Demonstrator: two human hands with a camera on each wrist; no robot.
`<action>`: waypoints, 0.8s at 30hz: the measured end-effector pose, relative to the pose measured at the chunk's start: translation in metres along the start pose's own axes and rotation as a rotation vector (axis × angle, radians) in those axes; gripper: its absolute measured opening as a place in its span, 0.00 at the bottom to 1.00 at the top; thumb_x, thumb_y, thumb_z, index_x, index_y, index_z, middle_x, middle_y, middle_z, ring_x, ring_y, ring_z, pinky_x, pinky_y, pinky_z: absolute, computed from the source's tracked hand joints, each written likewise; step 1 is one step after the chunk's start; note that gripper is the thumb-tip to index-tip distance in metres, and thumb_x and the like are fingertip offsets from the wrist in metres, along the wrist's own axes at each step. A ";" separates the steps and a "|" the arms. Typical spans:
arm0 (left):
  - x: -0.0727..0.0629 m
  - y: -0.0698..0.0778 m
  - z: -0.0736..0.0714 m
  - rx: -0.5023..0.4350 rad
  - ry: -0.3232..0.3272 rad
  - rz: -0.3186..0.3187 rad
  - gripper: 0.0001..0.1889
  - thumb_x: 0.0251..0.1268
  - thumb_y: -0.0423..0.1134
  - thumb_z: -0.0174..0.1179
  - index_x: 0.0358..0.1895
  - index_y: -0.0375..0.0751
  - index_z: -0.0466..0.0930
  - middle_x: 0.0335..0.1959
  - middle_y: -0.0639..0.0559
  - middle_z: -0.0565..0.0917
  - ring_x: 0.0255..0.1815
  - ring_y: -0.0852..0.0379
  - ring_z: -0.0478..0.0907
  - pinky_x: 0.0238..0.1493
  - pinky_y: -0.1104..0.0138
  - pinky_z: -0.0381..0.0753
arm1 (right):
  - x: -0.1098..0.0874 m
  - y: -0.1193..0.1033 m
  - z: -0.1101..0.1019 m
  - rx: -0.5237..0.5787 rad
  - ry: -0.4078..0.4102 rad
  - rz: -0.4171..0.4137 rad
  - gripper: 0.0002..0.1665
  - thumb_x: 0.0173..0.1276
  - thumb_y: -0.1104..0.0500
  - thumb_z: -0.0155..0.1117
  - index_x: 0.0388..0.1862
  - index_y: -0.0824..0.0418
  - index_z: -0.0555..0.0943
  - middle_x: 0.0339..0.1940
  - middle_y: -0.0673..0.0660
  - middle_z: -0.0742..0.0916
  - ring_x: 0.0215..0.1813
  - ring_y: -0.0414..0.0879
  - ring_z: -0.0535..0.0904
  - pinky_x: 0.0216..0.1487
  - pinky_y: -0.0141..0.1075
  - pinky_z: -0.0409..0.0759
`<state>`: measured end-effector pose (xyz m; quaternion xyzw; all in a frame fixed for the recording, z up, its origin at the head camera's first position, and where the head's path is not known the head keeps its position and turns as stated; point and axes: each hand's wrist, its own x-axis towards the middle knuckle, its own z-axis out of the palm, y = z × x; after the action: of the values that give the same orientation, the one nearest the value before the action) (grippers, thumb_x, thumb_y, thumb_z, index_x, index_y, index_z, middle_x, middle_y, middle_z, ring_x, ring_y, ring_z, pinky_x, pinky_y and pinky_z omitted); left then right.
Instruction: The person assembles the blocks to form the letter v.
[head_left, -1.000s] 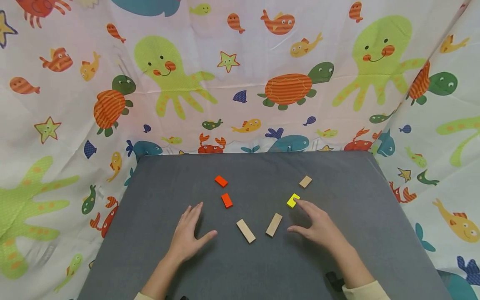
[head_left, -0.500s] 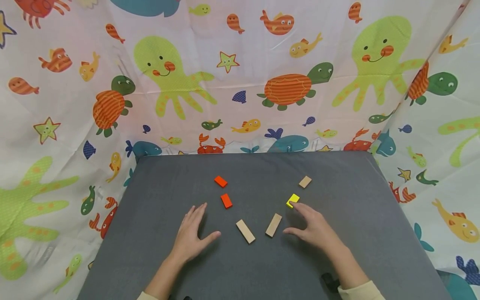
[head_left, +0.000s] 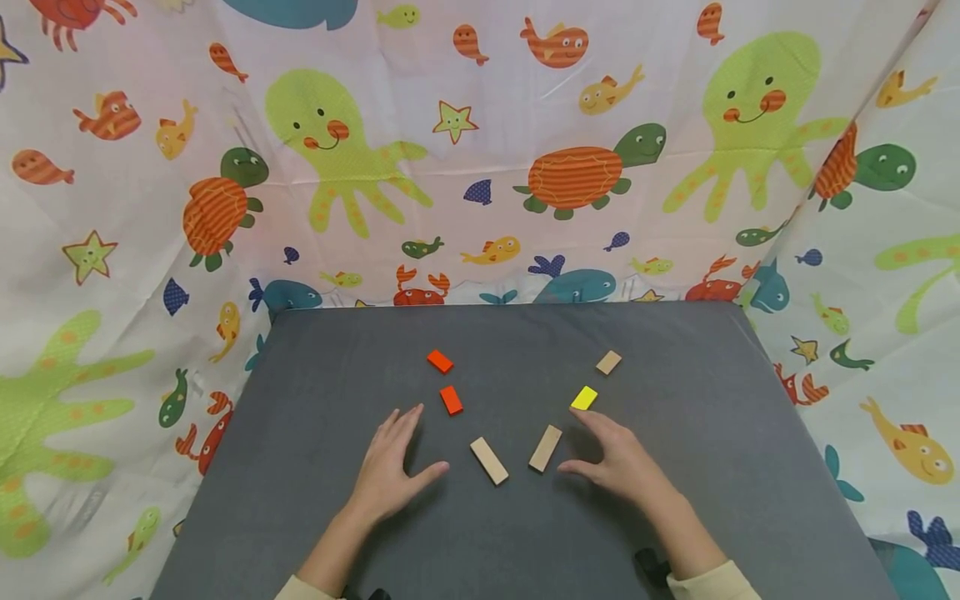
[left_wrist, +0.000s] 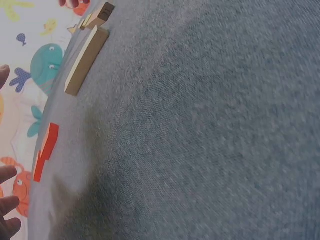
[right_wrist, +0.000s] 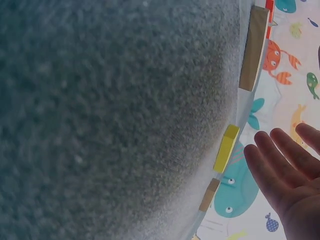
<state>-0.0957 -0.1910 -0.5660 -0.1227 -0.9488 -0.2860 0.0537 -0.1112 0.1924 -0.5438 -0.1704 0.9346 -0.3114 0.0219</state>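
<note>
Above the near left of the grey table, my left hand point(head_left: 390, 471) is held with straight fingers and the thumb spread, holding nothing. Two red blocks point(head_left: 451, 400) point(head_left: 440, 361) lie beyond its fingertips, and a long plain wooden block point(head_left: 489, 461) is right of its thumb. My right hand point(head_left: 618, 458) hovers on the other side, fingers extended and empty in the right wrist view. Its index fingertip overlaps the near edge of a yellow block point(head_left: 584, 398) in the head view. Left of that hand lies a second long wooden block point(head_left: 545, 448); a short wooden block point(head_left: 608, 362) lies farther back.
The blocks form a rough V on the grey cloth-covered table point(head_left: 517, 350). A white curtain point(head_left: 480, 75) printed with sea animals hangs behind the table and along both sides. Dark wrist-camera parts point(head_left: 651, 568) show under the right forearm.
Both hands have drifted inward, the left to the right and the right to the left. The blocks keep their places on the table.
</note>
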 end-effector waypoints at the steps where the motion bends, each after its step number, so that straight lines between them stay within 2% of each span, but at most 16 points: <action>1: 0.001 0.001 0.000 -0.003 -0.002 0.002 0.51 0.55 0.66 0.68 0.80 0.49 0.59 0.77 0.48 0.68 0.79 0.36 0.58 0.73 0.35 0.56 | 0.000 0.000 0.001 0.000 -0.004 0.002 0.56 0.48 0.42 0.84 0.73 0.61 0.71 0.70 0.62 0.79 0.70 0.62 0.74 0.66 0.58 0.74; 12: 0.003 0.013 0.006 -0.028 -0.034 0.017 0.50 0.55 0.66 0.68 0.80 0.54 0.59 0.74 0.48 0.70 0.78 0.37 0.59 0.74 0.36 0.55 | 0.001 -0.003 0.011 0.011 0.001 -0.028 0.56 0.47 0.41 0.84 0.74 0.58 0.71 0.70 0.60 0.79 0.70 0.59 0.76 0.66 0.56 0.74; 19: 0.004 0.018 0.012 -0.037 -0.033 0.013 0.52 0.54 0.68 0.67 0.79 0.50 0.59 0.73 0.47 0.72 0.78 0.38 0.60 0.74 0.37 0.56 | 0.003 -0.006 0.015 0.033 0.002 -0.041 0.56 0.47 0.42 0.84 0.73 0.60 0.72 0.69 0.60 0.79 0.69 0.59 0.76 0.66 0.55 0.75; 24: 0.004 0.022 0.018 -0.028 -0.043 0.019 0.52 0.53 0.71 0.65 0.79 0.51 0.60 0.73 0.48 0.72 0.76 0.38 0.62 0.71 0.36 0.61 | 0.004 -0.007 0.017 0.026 -0.005 -0.041 0.56 0.48 0.42 0.84 0.73 0.60 0.72 0.69 0.60 0.79 0.69 0.59 0.76 0.66 0.56 0.74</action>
<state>-0.0939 -0.1623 -0.5686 -0.1387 -0.9444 -0.2962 0.0345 -0.1106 0.1761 -0.5531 -0.1899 0.9268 -0.3233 0.0202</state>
